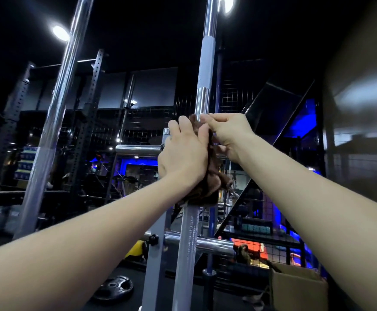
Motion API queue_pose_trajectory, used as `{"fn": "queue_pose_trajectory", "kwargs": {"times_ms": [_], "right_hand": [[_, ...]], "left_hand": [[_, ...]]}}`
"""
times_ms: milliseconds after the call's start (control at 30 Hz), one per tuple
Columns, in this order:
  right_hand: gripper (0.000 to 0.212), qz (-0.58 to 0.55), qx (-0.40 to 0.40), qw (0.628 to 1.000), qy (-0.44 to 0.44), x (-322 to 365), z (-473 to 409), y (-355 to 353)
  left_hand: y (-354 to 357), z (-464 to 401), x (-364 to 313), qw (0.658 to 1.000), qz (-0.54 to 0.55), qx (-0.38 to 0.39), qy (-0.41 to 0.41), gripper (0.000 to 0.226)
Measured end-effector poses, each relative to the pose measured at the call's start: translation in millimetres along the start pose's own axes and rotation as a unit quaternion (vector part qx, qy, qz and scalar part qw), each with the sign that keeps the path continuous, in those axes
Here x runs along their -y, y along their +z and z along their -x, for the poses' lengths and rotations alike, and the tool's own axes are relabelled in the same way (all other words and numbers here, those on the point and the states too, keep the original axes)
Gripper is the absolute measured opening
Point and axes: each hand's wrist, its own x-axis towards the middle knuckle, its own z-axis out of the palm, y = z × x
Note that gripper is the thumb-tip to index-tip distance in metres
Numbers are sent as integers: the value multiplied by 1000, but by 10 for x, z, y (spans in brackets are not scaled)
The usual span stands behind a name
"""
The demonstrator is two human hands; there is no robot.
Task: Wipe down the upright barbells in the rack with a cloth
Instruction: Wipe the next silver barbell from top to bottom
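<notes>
A: Where's the cloth?
B: Brown cloth point(212, 176) is wrapped round the near upright barbell point(202, 70), mid-shaft, between the smooth chrome above and the knurled part below.
A: Hands?
B: Left hand point(184, 158) is curled round the cloth and bar from the left. Right hand point(225, 133) pinches the cloth's top edge against the bar, looks like thumb and forefinger, partly hidden.
A: Other bars?
B: Second barbell point(57, 104) stands far left, untouched. Weight plate point(113, 288) lies on the floor, cardboard box point(299, 286) at near right.

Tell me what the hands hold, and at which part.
Both hands, left and right, hold the brown cloth wrapped around the barbell shaft.
</notes>
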Motion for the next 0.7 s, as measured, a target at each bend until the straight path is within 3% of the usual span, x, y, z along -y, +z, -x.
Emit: {"fn": "queue_pose_trajectory", "kwargs": {"times_ms": [167,300,467,567,700], "right_hand": [[5,-40,-15,999,25,-3,106,18],[30,-37,-31,999,5,-94,159,24],[19,-99,-41,992,71,-141,98,-49],[8,-98,-10,991,95,-180,198,-80],[21,-95,-3,993,72,-273,331,-2]], "left_hand": [[68,689,326,994,-89,41,42,42],[60,407,238,995,-71,50,57,41],[93,-96,21,995,-48,20,79,46],[154,365,234,993,-83,16,87,43],[131,803,435,989,-114,47,77,42]]}}
